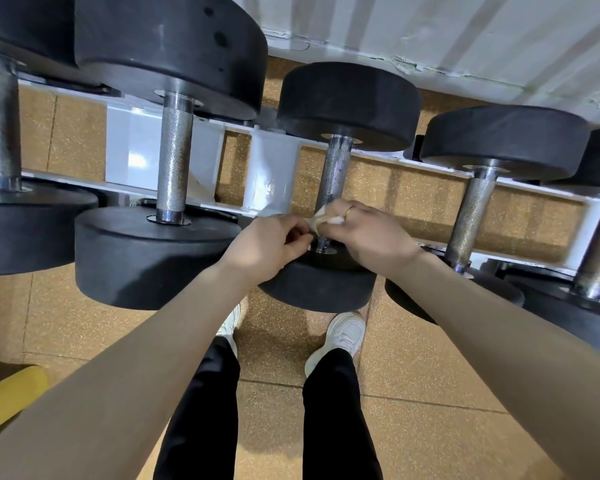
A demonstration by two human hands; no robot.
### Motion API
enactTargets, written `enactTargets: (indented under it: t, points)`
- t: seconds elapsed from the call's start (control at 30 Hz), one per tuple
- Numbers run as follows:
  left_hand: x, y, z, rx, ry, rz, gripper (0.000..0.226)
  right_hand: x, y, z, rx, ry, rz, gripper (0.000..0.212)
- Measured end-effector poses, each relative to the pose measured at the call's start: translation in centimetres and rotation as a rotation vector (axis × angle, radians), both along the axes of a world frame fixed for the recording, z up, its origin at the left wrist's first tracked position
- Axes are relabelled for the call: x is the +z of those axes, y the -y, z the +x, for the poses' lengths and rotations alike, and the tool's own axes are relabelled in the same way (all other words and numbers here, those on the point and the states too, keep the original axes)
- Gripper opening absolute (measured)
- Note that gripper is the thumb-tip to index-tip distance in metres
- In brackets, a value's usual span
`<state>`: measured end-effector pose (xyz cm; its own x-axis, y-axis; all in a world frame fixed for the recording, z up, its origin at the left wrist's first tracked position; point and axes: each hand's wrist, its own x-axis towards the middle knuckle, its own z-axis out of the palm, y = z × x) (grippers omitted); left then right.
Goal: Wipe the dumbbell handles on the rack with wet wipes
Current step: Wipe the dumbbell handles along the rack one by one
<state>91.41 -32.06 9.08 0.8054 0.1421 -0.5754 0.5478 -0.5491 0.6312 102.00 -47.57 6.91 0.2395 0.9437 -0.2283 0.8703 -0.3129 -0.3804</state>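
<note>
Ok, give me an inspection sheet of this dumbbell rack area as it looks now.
Surface: white metal rack, over speckled tan floor.
Job's things: black rubber-headed dumbbell with knurled steel handle; small white wet wipe at its lower end.
Clutter: yellow padded object, low left.
Grippers: left hand and right hand both pinch the wipe.
Cables: nothing seen.
Surroundings: white ribbed wall; neighbouring dumbbells.
</note>
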Motion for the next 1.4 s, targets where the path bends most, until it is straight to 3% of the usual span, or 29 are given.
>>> enactTargets:
  t: [0.1,0.17,0.27,0.37,0.43,0.6,0.67,0.73,0.8,0.93,1.1,1.27,1.4]
  points:
    - [0.2,0.1,0.0,0.005,-0.002,-0.004,0.025,1.1,-0.2,1.0,0.225,-0.058,-0.184,0.047]
    - [0.3,0.2,0.0,0.041,-0.007,-0.012,0.022,1.1,-0.6,1.4,0.264,0.025,-0.089,0.058]
    - [0.2,0.2,0.0,0.082,-0.006,-0.028,0.016,1.9,-1.5,3.2,0.065,0.089,-0.121,0.030]
    - [0.1,0.2,-0.1,0.088,-0.011,-0.037,0.016,1.5,-2.2,4.3,-0.133,0.162,-0.087,0.061]
    - [0.1,0.1,-0.1,0.078,-0.015,-0.036,0.017,1.2,-2.3,3.6,-0.146,0.221,-0.078,0.066]
    - [0.2,0.1,0.0,0.074,-0.034,-0.030,0.021,2.1,0.0,1.4,0.140,-0.049,-0.166,0.044]
    - [0.3,0.1,0.0,0.063,-0.045,-0.026,0.022,2.6,0.1,1.1,0.248,-0.057,-0.350,0.046]
    - [0.3,0.1,0.1,0.045,-0.051,-0.032,0.024,2.9,-0.2,1.0,0.284,-0.021,-0.400,0.048]
    - [0.3,0.0,0.1,0.038,-0.054,-0.031,0.024,3.1,-0.6,1.2,0.216,0.062,-0.377,0.051]
    - [0.4,0.0,0.1,0.049,-0.068,-0.029,0.023,3.8,-2.5,3.0,-0.158,0.241,-0.364,0.072]
    - [0.3,-0.1,0.1,0.018,-0.071,-0.019,0.025,3.6,-4.2,3.3,-0.345,0.264,-0.350,0.073]
    - [-0.1,-0.1,0.0,0.014,-0.048,0.001,0.025,3.0,-2.5,1.7,-0.092,0.125,-0.317,0.057]
    - [-0.4,-0.5,0.1,0.138,-0.060,-0.057,0.033,3.9,-3.1,0.1,0.124,0.048,-0.388,0.041]
